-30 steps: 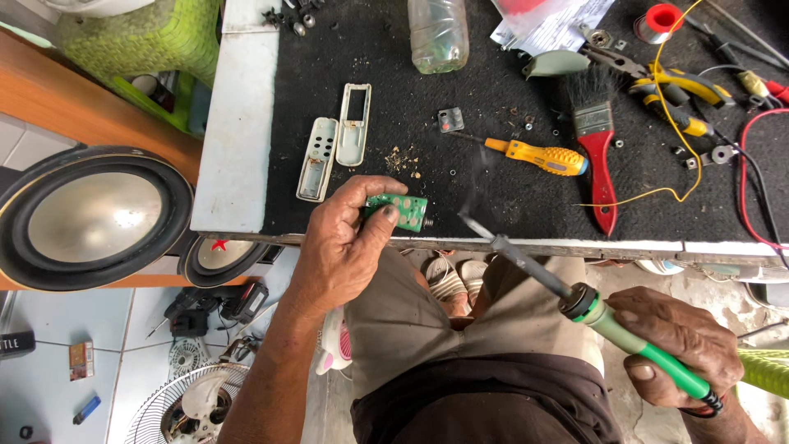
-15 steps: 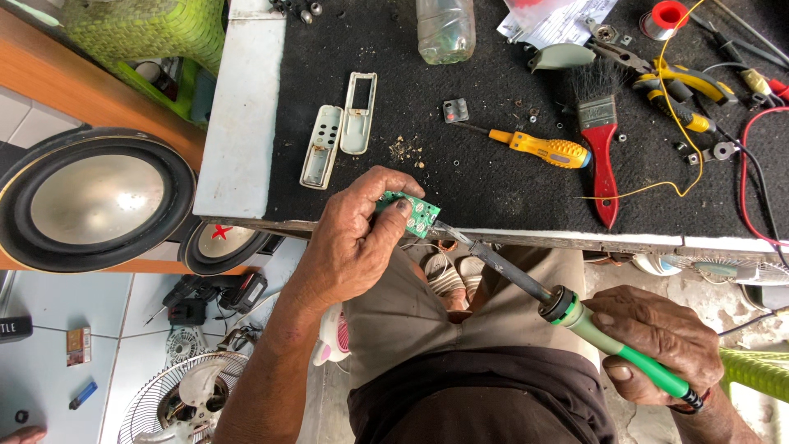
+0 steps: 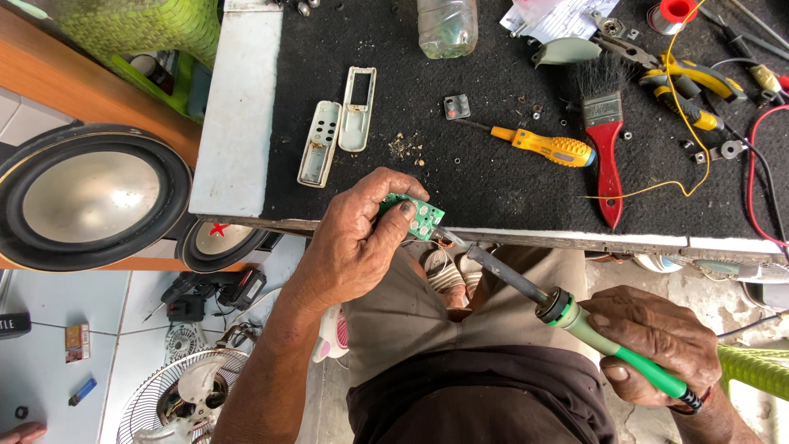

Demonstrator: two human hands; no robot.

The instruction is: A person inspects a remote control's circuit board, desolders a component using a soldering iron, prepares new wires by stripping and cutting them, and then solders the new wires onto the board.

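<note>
My left hand grips a small green circuit board at the front edge of the black-topped workbench. My right hand holds a soldering iron by its green handle. The iron's metal tip touches the right edge of the board. Two grey halves of a remote control shell lie open on the bench just above my left hand.
On the bench lie a yellow-handled screwdriver, a red-handled paintbrush, yellow pliers, a plastic bottle and wires. Two speakers stand at the left. A fan grille and small items lie on the floor.
My right hand has brought the soldering iron up and left until its tip meets the board. My left hand has kept the board at the bench edge.
</note>
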